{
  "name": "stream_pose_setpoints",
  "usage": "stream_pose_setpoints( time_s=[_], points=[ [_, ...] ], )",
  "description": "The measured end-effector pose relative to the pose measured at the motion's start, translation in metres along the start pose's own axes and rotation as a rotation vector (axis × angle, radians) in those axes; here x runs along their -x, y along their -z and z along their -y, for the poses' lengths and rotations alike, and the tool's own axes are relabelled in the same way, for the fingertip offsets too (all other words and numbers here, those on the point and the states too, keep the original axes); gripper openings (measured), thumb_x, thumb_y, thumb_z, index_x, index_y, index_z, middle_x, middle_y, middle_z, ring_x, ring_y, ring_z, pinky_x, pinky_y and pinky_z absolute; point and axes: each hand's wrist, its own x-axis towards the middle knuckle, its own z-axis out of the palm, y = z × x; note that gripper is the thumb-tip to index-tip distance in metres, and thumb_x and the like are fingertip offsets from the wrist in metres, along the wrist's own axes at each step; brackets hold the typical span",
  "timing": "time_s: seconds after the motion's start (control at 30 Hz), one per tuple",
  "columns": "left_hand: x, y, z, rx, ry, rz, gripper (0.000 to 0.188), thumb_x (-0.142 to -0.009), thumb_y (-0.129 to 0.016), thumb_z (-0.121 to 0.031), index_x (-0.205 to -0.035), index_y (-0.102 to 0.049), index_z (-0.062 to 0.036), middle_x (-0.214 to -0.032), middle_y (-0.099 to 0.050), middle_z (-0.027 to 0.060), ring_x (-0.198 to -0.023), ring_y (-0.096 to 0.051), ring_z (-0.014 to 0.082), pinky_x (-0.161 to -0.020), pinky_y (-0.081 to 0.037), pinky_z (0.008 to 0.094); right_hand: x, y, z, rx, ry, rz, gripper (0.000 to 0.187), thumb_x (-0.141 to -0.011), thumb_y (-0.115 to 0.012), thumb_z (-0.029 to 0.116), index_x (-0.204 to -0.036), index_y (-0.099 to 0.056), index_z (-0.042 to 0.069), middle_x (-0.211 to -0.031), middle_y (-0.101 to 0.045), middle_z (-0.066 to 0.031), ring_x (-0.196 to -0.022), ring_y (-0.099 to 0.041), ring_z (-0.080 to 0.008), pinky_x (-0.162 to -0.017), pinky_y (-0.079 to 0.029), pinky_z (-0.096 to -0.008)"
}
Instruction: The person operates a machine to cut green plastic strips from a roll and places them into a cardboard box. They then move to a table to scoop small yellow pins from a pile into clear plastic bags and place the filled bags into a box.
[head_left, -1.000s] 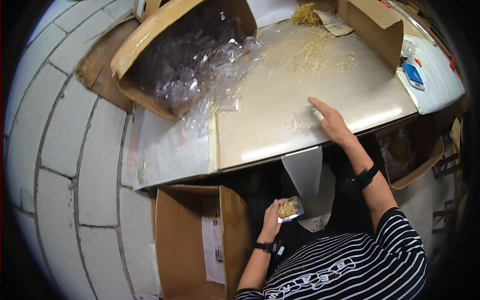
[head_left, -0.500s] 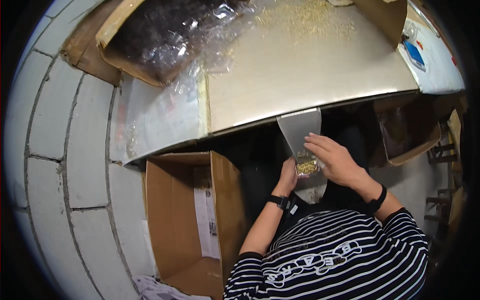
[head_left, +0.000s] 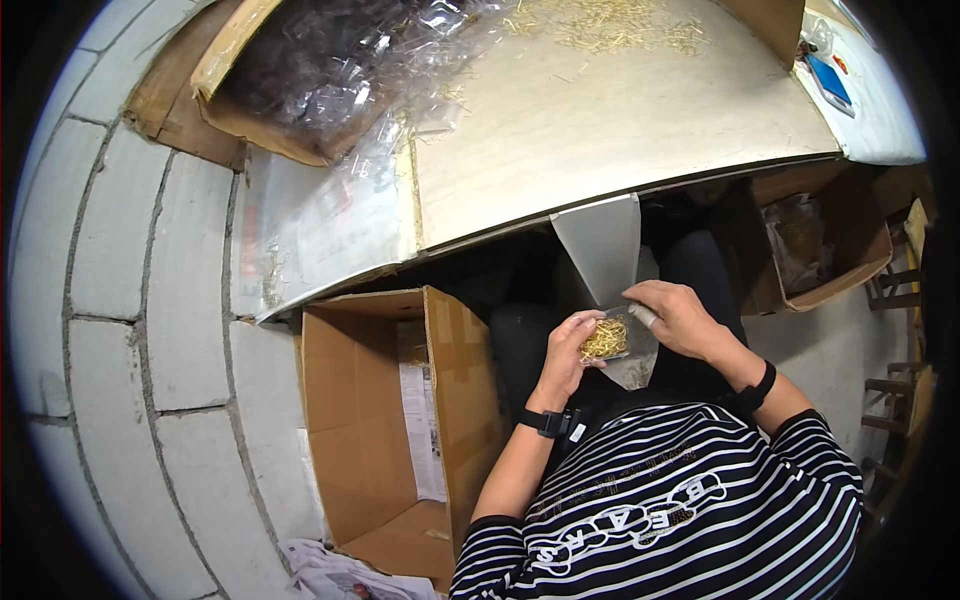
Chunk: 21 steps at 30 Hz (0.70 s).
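My left hand (head_left: 566, 358) is closed round the side of a small clear plastic packet (head_left: 605, 341) filled with thin gold-coloured metal pieces, too small to name. Close by its upper right edge, my right hand (head_left: 682, 320) has its fingers bent and pressed together; whether they pinch the packet's edge or something else cannot be made out. A pale covering wraps one of its digits. Just beyond the packet, a grey tapering chute (head_left: 603, 240) slopes down from the table's front edge toward my lap.
Loose gold pieces (head_left: 610, 22) lie scattered across the far part of the table (head_left: 600, 120). A carton (head_left: 265, 140) of clear plastic packets lies at the far left. An open cardboard box (head_left: 360, 420) stands left of my legs, another box (head_left: 830, 285) at right. A blue device (head_left: 829, 82) sits far right.
My left hand has brought the packet up and tilted it nearer. My right hand, earlier flat with straight fingers above the chute, has curled its fingers in beside the packet.
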Motion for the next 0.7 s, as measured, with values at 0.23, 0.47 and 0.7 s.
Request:
stream_pose_setpoints(
  time_s=[0.23,0.47,0.7],
  points=[
    [0.01,-0.01,-0.014,-0.068,-0.06,-0.093,0.021,-0.09,-0.055,-0.014,-0.106,-0.057,-0.0004,-0.088,-0.064,0.0079,-0.068,-0.065,0.0122,-0.044,-0.055,0.0225,-0.013,-0.011,0.005,-0.088,-0.076,-0.027,0.017,-0.076,-0.057,0.002,-0.091,-0.062,-0.002,-0.083,-0.063,-0.0178,-0.077,-0.062,-0.0337,-0.07,-0.049,-0.0386],
    [0.017,-0.024,-0.03,-0.046,-0.117,-0.137,0.022,-0.09,-0.055,-0.015,-0.106,-0.057,0.0005,-0.088,-0.064,0.0082,-0.068,-0.065,0.0126,-0.044,-0.055,0.0232,-0.027,-0.014,0.014,-0.217,-0.065,-0.183,0.013,-0.075,-0.056,-0.003,-0.088,-0.059,-0.002,-0.081,-0.062,-0.0168,-0.075,-0.061,-0.034,-0.065,-0.048,-0.0374],
    [0.022,-0.028,-0.04,-0.027,-0.176,-0.167,0.023,-0.093,-0.052,-0.018,-0.106,-0.057,0.0004,-0.09,-0.063,0.0078,-0.069,-0.065,0.0128,-0.046,-0.056,0.0236,-0.039,-0.008,0.027,-0.031,0.205,-0.167,0.02,-0.071,-0.064,-0.002,-0.09,-0.059,0.0,-0.077,-0.059,-0.0133,-0.071,-0.06,-0.0304,-0.062,-0.048,-0.0354]
  ],
)
